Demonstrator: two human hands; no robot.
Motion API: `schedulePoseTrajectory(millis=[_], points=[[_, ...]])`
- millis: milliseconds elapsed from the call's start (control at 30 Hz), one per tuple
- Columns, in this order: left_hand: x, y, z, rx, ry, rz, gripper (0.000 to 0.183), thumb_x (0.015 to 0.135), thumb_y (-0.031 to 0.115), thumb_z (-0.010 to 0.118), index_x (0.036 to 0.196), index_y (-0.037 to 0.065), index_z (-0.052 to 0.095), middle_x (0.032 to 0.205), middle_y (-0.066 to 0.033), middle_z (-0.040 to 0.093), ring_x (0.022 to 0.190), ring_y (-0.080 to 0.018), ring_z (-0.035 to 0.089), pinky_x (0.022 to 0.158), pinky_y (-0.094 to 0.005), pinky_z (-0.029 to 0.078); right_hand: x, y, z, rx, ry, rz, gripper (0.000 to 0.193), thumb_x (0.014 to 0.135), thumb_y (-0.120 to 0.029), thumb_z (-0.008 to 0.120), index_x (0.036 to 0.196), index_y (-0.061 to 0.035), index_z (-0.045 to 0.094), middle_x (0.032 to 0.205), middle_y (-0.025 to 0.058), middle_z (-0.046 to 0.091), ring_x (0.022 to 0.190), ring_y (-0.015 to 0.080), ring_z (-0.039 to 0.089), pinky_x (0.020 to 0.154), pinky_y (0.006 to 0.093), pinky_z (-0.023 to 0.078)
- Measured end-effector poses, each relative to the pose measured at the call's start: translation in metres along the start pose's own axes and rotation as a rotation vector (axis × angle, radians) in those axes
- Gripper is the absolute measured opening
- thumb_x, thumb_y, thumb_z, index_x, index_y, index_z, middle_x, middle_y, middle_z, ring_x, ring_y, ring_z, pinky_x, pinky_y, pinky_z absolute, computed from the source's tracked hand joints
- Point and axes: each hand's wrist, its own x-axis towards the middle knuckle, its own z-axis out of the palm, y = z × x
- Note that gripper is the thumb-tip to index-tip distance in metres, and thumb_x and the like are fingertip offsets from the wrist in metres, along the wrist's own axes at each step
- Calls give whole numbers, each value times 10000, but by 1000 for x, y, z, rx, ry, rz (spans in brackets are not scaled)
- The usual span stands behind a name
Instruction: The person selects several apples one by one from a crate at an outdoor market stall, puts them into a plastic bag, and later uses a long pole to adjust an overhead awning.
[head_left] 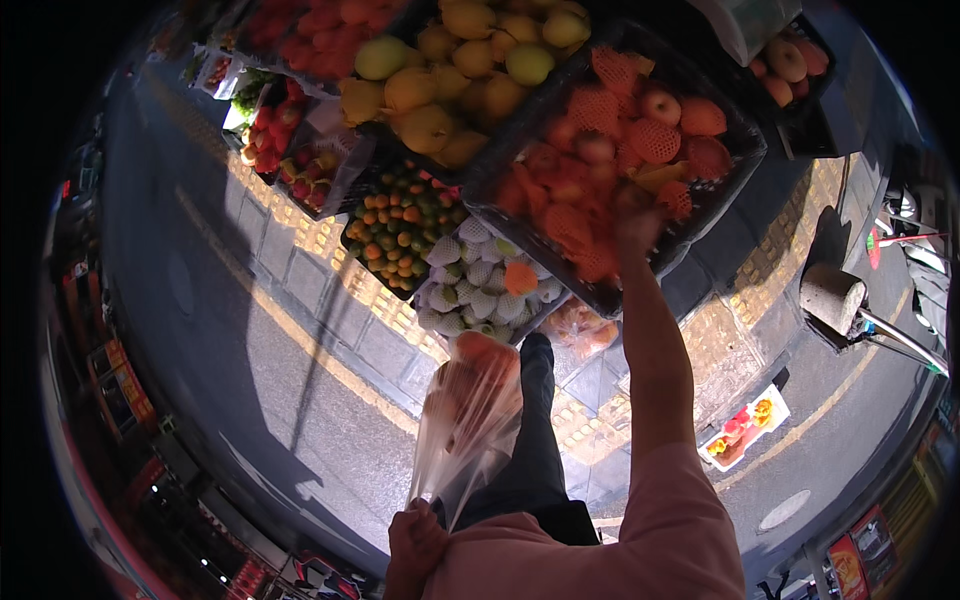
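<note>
My left hand (416, 541), low in the head view, is closed round the gathered neck of a clear plastic bag (466, 410). Round reddish fruit, perhaps apples, bulges in the bag's far end. My right arm reaches forward over a black crate (548, 256) of red apples (661, 106), many of them in red foam nets (657, 141). Down among the fruit at the crate's near side is my right hand (637, 222). Motion smears its fingers, so whether it grips an apple cannot be made out.
Left of the apple crate sit large yellow fruit (425, 130), small orange citrus (390, 225) and pale fruit in white foam nets (480, 275). Beside these lies a bag of orange-brown fruit (580, 330). A white box (742, 430) and a grey cylinder (832, 292) stand to the right.
</note>
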Motion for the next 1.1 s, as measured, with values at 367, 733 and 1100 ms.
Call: schedulePoseTrajectory(millis=[367, 733, 1100], points=[[0, 8, 5, 117, -32, 0, 107, 889, 202, 488, 816, 125, 471, 492, 55, 298, 376, -81, 283, 375, -267, 252, -26, 2, -156, 1514, -265, 242, 546, 815, -277, 633, 1278, -44, 462, 1118, 164, 589, 1043, 318, 595, 747, 398, 545], [-42, 20, 7, 158, -162, 64, 92, 862, 198, 511, 810, 138, 464, 502, 52, 326, 397, -88, 323, 383, -263, 276, -143, 11, -398, 3031, -1277, -293, 702, 827, -492, 595, 1365, -107, 359, 1193, 222, 517, 948, 304, 597, 698, 384, 538], [-78, 88, -70, -18, -634, 84, 316, 868, 174, 498, 1181, 137, 512, 562, 51, 330, 414, -60, 298, 399, -230, 287, -251, -30, -534, 2033, -262, -669, 769, 697, -37, 747, 1367, -13, 371, 1301, 134, 471, 1173, 224, 495, 983, 343, 404]])
